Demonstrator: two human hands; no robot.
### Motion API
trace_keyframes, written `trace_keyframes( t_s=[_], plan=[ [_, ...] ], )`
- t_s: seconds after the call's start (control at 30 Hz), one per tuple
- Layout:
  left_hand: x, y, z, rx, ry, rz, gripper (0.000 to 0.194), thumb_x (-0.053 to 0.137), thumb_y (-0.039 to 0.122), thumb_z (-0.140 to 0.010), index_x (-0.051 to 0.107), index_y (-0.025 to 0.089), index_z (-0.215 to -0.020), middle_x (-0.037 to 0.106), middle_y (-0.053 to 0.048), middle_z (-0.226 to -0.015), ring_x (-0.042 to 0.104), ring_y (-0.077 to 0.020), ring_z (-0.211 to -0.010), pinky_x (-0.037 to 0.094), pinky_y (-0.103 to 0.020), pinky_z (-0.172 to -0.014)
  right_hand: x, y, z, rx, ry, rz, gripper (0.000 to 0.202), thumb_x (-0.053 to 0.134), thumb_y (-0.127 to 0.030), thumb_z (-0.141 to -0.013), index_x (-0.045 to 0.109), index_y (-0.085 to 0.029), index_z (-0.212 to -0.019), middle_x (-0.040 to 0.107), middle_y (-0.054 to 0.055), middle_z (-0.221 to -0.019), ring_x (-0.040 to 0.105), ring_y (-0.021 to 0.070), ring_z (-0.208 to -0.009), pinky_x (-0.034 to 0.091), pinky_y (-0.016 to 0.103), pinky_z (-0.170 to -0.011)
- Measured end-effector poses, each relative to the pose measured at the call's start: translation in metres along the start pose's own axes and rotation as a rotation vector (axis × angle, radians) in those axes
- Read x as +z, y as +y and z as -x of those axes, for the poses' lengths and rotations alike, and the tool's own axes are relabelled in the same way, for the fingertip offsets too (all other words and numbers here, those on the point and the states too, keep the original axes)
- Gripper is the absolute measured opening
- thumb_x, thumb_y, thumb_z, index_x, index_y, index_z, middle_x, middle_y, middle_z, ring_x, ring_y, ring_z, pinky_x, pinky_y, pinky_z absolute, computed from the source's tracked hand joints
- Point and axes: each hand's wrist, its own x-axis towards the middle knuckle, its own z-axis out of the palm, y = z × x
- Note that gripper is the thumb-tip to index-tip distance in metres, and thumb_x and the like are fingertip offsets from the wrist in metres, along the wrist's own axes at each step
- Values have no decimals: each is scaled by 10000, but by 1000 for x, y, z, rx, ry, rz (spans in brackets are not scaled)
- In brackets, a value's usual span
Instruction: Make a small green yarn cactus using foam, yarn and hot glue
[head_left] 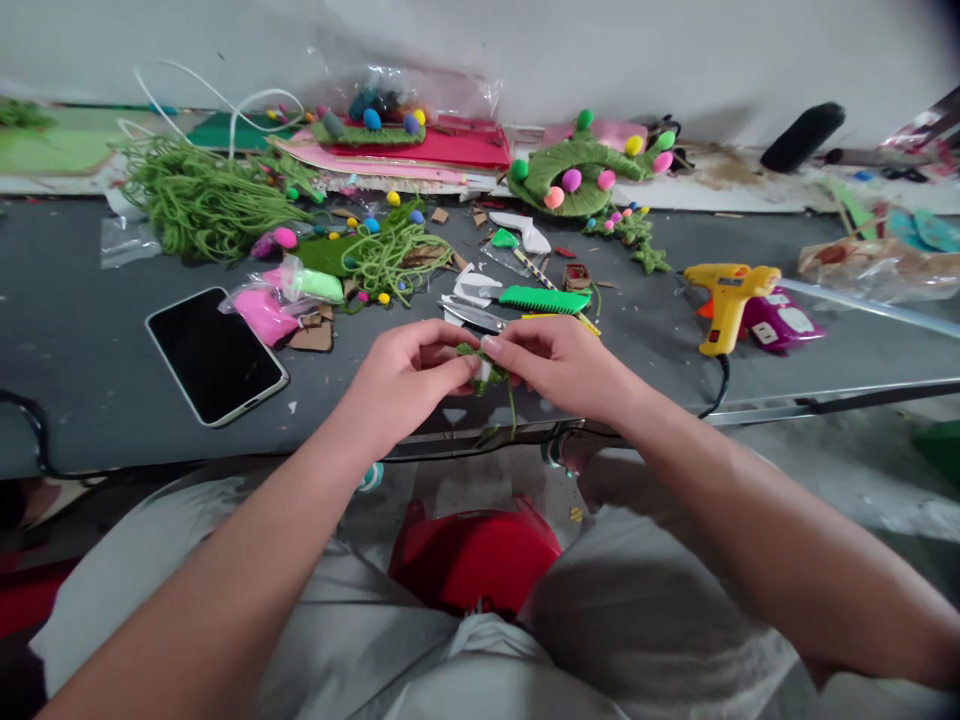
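Between both hands, at the table's front edge, is a small piece wrapped in green yarn with a pale patch on it. My left hand pinches its left side, thumb and fingers closed. My right hand grips the upper right side between thumb and fingertips. A strand of green yarn dangles below the piece. Just beyond the fingers lie scissors, partly hidden, and a green-handled utility knife. The exact shape of the held piece is covered by my fingers.
A phone lies on the left, near pink clay packets. Behind it sits a heap of green yarn. A yellow glue gun is at right, its cord running over the front edge. Yarn-wrapped shapes with colored pompoms stand at the back.
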Motion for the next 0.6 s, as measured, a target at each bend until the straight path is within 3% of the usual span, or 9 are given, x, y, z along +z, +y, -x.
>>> trace_keyframes(
  t_s=[0.33,0.6],
  plan=[
    [-1,11,6,-102,-56,161,195,813,232,-773,765,169,-951,702,-11,-863,685,-159,-849,650,-326,-823,0,3,-1,-6,21,-4,391,686,-532,-913,677,-158,-799,463,-53,-599,360,83,-563,255,262,-502],
    [-1,6,2,-69,-79,-65,344,883,304,-713,750,188,-1009,756,-39,-875,729,-211,-818,612,-353,-788,-4,5,2,-64,-10,24,414,648,-545,-929,743,-144,-884,587,-7,-682,447,106,-607,331,261,-537]
  ],
)
